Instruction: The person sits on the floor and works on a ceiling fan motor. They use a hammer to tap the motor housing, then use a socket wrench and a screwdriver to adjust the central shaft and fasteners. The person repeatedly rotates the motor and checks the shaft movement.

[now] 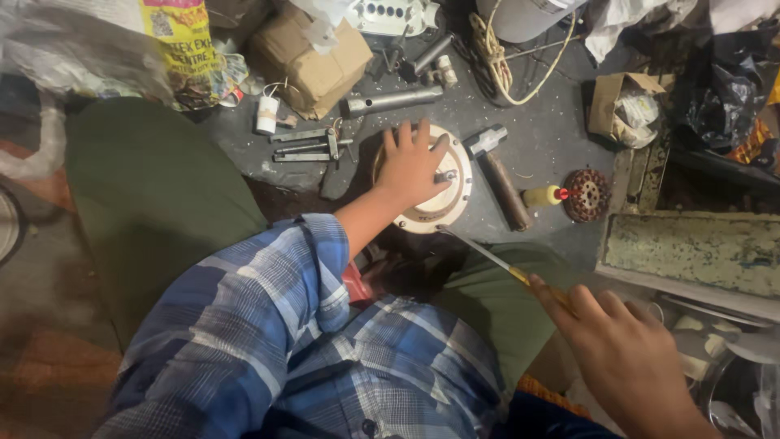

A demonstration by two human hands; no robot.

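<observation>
My left hand [410,167] lies flat with fingers spread on top of a round cream-coloured motor housing [451,203] on the dark floor. My right hand [621,358] grips the yellow handle of a long screwdriver [487,256]. Its metal shaft points up-left, and the tip meets the lower rim of the housing. A hammer [500,175] with a brown wooden handle lies just right of the housing. My blue checked sleeve covers the left arm.
Metal pullers and a tube [390,100] lie behind the housing. A brown wound stator [587,195] and a small yellow-handled tool [543,196] sit to the right. Cardboard boxes [313,65], a coil of rope [496,61], plastic bags and a worn metal tray [691,252] crowd the edges.
</observation>
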